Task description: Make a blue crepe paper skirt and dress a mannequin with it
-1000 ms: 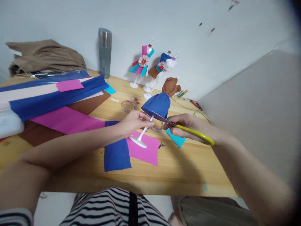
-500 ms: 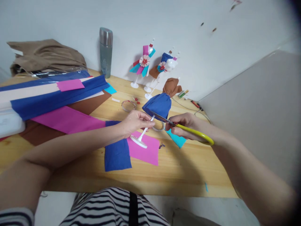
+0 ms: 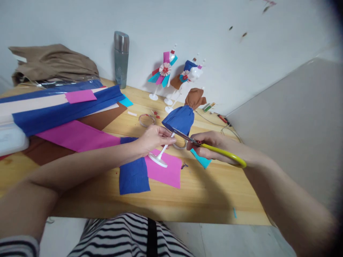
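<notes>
My left hand (image 3: 158, 138) pinches the white stem of a small mannequin stand (image 3: 164, 147), whose round base tilts toward me. Blue crepe paper (image 3: 179, 118) flares like a skirt round the mannequin, with brown crepe paper (image 3: 195, 98) gathered above it. My right hand (image 3: 207, 144) is closed round yellow-handled scissors (image 3: 223, 151). Their blades lie along the lower edge of the blue skirt, close to my left fingers; whether they are fully closed I cannot tell. Under the stand are a pink paper piece (image 3: 166, 175) and a blue paper piece (image 3: 134, 178).
Several dressed mini mannequins (image 3: 164, 69) stand by the wall. A grey-green flask (image 3: 121, 60) is at the back, left of them. Coloured paper sheets (image 3: 75, 137) and a brown cloth bundle (image 3: 53, 64) cover the left side. A tape roll (image 3: 147, 120) lies mid-table; a grey partition (image 3: 289, 125) borders the right.
The scissors and my right hand have shifted slightly, with the blades moving a little along the skirt's lower edge. My left hand stays on the stem.
</notes>
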A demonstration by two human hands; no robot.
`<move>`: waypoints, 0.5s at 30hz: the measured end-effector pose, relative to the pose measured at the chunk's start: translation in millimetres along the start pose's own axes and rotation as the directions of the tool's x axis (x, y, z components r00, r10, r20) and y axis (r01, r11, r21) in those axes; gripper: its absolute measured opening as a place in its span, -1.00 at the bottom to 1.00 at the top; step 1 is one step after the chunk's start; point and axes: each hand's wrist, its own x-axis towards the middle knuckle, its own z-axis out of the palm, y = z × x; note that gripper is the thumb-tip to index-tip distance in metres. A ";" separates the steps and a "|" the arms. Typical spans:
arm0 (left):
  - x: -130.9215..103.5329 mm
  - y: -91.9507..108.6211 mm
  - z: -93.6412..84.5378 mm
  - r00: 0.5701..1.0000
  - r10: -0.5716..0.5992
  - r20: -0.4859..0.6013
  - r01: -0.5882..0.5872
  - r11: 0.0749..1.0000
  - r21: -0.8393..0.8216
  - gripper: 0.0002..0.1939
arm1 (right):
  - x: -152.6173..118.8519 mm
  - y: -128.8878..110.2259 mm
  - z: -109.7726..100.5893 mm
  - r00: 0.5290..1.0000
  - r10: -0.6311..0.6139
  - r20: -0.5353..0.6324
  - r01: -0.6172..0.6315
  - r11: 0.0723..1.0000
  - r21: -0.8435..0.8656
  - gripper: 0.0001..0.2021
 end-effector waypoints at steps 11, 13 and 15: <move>1.0 0.8 4.0 0.995 -0.023 -0.094 0.023 1.000 -0.006 -0.83 | 1.1 -5.2 3.7 0.993 0.104 -0.045 -0.102 0.993 0.054 -0.51; 1.3 1.3 4.6 0.994 -0.031 -0.106 0.029 0.999 -0.015 -0.82 | 1.8 -5.3 3.9 0.992 0.111 -0.062 -0.108 0.993 0.050 -0.50; 1.4 1.7 5.0 0.992 -0.036 -0.118 0.034 0.999 -0.019 -0.81 | 2.8 -5.6 3.9 0.991 0.114 -0.070 -0.111 0.993 0.046 -0.50</move>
